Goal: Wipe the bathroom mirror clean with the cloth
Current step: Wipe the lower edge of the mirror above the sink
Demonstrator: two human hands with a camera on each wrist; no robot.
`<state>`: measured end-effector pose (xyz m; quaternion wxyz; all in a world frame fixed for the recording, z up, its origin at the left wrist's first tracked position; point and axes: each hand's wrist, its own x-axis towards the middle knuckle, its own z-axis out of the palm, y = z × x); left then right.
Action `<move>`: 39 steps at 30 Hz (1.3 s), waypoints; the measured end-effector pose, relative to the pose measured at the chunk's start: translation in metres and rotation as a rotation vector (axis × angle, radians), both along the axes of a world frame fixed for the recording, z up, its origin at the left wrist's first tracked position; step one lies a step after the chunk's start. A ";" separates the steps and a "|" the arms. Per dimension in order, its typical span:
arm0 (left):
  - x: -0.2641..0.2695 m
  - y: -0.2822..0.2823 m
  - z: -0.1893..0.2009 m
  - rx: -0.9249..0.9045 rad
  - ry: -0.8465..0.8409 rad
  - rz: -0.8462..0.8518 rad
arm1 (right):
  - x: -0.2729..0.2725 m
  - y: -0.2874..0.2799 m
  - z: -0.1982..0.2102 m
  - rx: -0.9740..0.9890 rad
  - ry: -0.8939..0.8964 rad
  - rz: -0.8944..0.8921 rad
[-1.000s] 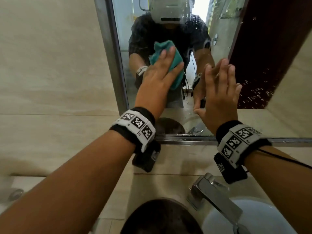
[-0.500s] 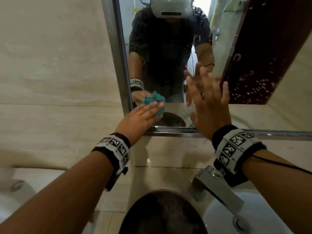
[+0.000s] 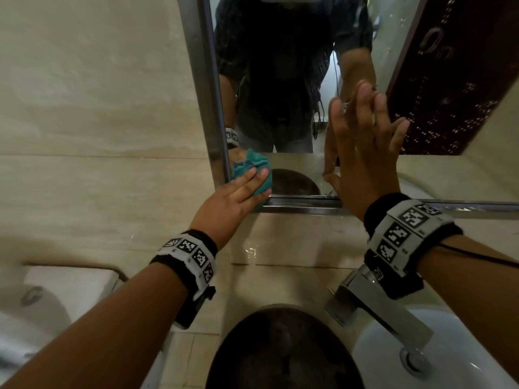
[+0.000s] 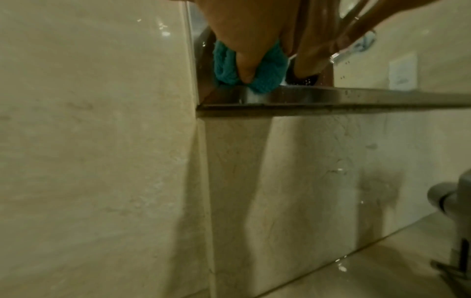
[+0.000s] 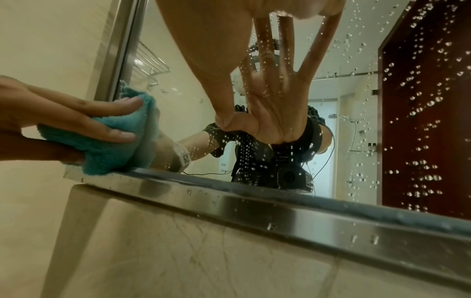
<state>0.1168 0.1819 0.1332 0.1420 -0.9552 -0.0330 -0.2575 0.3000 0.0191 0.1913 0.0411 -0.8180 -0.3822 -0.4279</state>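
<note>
Nearest the viewer sit a white ceramic basin (image 3: 373,357) and an angular chrome tap (image 3: 376,313), both below the work. Above them, the left hand (image 3: 227,203) presses a bunched teal terry cloth (image 3: 262,182) flat-fingered into the lower left corner of the steel-framed wall mirror (image 3: 280,164), thumb tucked into a fold. The cloth looks soft, light and compliant; a bunched grip under spread fingers should suit it. The right hand (image 3: 362,155) rests on the glass, fingers straight, holding nothing. Droplets (image 5: 418,108) cover the right side of the mirror. The steel frame edge (image 5: 254,199) may snag the cloth.
</note>
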 end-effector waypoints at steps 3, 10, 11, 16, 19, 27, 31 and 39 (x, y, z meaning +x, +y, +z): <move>0.004 -0.005 -0.002 -0.026 -0.039 -0.003 | 0.001 0.002 -0.002 0.015 -0.027 -0.015; 0.042 -0.036 -0.007 -0.167 -0.026 -0.122 | 0.003 0.003 -0.003 0.037 -0.053 0.001; 0.049 -0.041 -0.008 -0.173 -0.024 -0.131 | 0.003 0.003 -0.003 0.038 -0.054 0.002; 0.066 -0.055 -0.010 -0.152 -0.018 -0.136 | 0.006 0.003 -0.005 0.077 -0.068 0.040; 0.058 -0.055 -0.001 -0.146 -0.031 -0.144 | 0.004 0.002 -0.003 0.077 -0.057 0.032; 0.010 -0.007 0.039 0.022 -0.144 0.021 | -0.003 -0.003 0.003 0.014 0.059 0.060; 0.022 -0.016 0.008 -0.023 -0.195 0.029 | -0.001 -0.002 0.000 0.034 0.025 0.052; 0.056 -0.059 0.006 -0.136 -0.125 -0.046 | 0.000 -0.011 0.004 0.020 0.007 0.058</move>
